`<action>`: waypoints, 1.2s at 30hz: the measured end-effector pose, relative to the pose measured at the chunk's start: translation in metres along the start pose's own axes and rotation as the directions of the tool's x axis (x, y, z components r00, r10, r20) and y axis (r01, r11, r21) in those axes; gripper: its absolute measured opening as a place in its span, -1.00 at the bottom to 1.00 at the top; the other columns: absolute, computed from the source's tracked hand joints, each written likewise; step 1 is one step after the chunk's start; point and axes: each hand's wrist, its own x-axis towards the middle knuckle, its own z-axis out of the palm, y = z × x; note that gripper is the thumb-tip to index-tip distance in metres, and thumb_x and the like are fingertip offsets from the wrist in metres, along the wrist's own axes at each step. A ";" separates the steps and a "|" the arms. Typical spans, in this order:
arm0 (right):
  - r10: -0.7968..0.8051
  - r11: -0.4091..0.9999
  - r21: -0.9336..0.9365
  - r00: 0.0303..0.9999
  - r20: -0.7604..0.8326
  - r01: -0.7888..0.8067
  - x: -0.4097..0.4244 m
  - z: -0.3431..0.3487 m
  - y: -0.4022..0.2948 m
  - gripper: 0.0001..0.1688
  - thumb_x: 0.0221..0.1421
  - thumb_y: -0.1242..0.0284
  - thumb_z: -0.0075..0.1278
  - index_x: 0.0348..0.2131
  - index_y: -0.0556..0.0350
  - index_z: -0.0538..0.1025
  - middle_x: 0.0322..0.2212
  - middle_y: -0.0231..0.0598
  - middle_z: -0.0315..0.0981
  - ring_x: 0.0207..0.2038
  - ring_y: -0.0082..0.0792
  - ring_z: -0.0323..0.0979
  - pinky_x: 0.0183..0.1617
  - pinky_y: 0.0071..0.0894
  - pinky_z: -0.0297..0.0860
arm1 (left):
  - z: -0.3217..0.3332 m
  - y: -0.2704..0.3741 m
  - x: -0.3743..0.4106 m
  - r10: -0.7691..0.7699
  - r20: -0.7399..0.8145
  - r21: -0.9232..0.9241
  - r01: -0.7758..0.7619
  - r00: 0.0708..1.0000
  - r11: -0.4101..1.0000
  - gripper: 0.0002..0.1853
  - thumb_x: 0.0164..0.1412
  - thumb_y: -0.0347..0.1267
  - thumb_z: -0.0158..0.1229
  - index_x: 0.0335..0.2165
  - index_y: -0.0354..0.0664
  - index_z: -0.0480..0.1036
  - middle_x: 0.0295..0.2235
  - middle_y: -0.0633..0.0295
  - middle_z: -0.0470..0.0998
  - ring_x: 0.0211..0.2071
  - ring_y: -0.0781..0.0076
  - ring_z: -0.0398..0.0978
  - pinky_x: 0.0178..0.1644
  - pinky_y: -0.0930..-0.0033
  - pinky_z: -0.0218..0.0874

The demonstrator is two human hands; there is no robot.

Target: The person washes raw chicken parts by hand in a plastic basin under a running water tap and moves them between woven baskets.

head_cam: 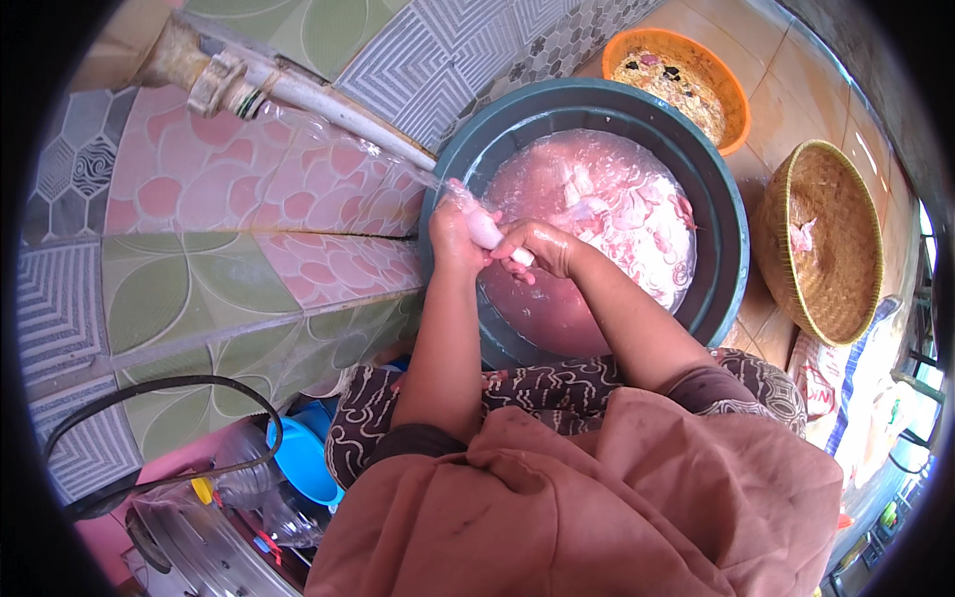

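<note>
Water runs from a tap point(237, 91) onto a raw chicken drumstick point(483, 227), held over the left edge of a large dark green plastic tub point(720, 298). My left hand point(453, 233) grips the drumstick from the left, under the stream. At its lower, bony end, my right hand point(543, 248) has its fingers closed around it. Raw chicken pieces point(627, 209) lie in cloudy pink water in the tub, right of my hands.
An orange basin point(739, 104) of pale scraps stands beyond the tub. To the right, a woven bamboo basket point(839, 276) holds a small piece of meat point(802, 236). A tiled wall point(201, 276) borders the left side. A blue plastic container point(302, 463) and a black hose point(216, 380) are lower left.
</note>
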 end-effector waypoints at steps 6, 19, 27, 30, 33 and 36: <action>-0.342 0.906 -0.340 0.909 -0.237 0.252 0.018 0.002 -0.006 -0.72 -0.12 0.38 -0.11 -0.40 0.24 0.42 -0.69 -0.18 0.33 -0.65 -0.31 0.34 -0.62 -0.37 0.29 | 0.007 0.009 -0.007 0.048 0.384 0.055 -0.075 0.922 0.996 -0.52 0.14 -0.26 -0.08 0.02 -0.13 0.11 -0.15 0.10 0.30 -0.24 0.34 0.32 -0.10 0.30 0.17; -0.344 0.733 -0.665 0.922 -0.180 0.144 0.002 0.007 -0.003 -0.75 -0.28 0.46 -0.14 -0.49 0.22 0.46 -0.70 -0.12 0.36 -0.74 -0.30 0.34 -0.63 -0.31 0.31 | 0.028 -0.003 -0.024 0.286 0.098 0.270 -0.302 0.953 0.914 -0.78 -0.10 -0.67 0.10 -0.47 -0.21 0.27 -0.51 0.29 0.34 -0.55 0.50 0.36 -0.48 0.47 0.27; -0.185 0.860 -0.509 0.956 -0.228 0.045 -0.005 0.000 -0.003 -0.86 -0.32 0.58 -0.08 -0.55 0.19 0.42 -0.84 -0.34 0.21 -0.84 -0.50 0.17 -0.82 -0.49 0.15 | 0.027 0.005 -0.021 0.080 0.164 0.043 -0.088 0.983 0.995 -0.67 -0.04 -0.34 0.19 -0.31 -0.28 0.31 -0.59 0.26 0.27 -0.59 0.40 0.30 -0.43 0.30 0.29; -0.168 0.946 -0.306 0.968 -0.186 0.106 -0.020 -0.011 0.004 -0.85 -0.34 0.62 -0.07 -0.55 0.22 0.41 -0.85 -0.37 0.17 -0.85 -0.51 0.15 -0.82 -0.48 0.14 | 0.033 0.013 -0.029 0.075 0.141 -0.014 -0.074 0.987 0.997 -0.65 0.04 -0.22 0.11 -0.31 -0.27 0.30 -0.68 0.38 0.16 -0.67 0.54 0.19 -0.48 0.40 0.22; -0.219 0.954 -0.262 0.931 -0.291 0.142 -0.038 -0.021 0.003 -0.85 -0.32 0.64 -0.06 -0.55 0.25 0.41 -0.83 -0.33 0.19 -0.83 -0.49 0.17 -0.81 -0.48 0.16 | 0.008 0.022 -0.005 0.108 0.250 -0.131 -0.077 0.962 0.988 -0.69 0.15 -0.23 -0.03 -0.24 -0.26 0.28 -0.73 0.46 0.04 -0.73 0.65 0.01 -0.56 0.49 0.09; -0.298 0.954 -0.134 0.823 -0.483 0.267 -0.059 -0.056 -0.001 -0.88 -0.30 0.67 -0.09 -0.56 0.26 0.41 -0.74 -0.23 0.31 -0.79 -0.45 0.25 -0.77 -0.50 0.21 | 0.027 0.011 -0.015 0.107 0.232 -0.031 -0.103 0.967 0.994 -0.69 0.16 -0.25 -0.04 -0.19 -0.23 0.27 -0.73 0.46 0.05 -0.71 0.65 0.04 -0.54 0.51 0.09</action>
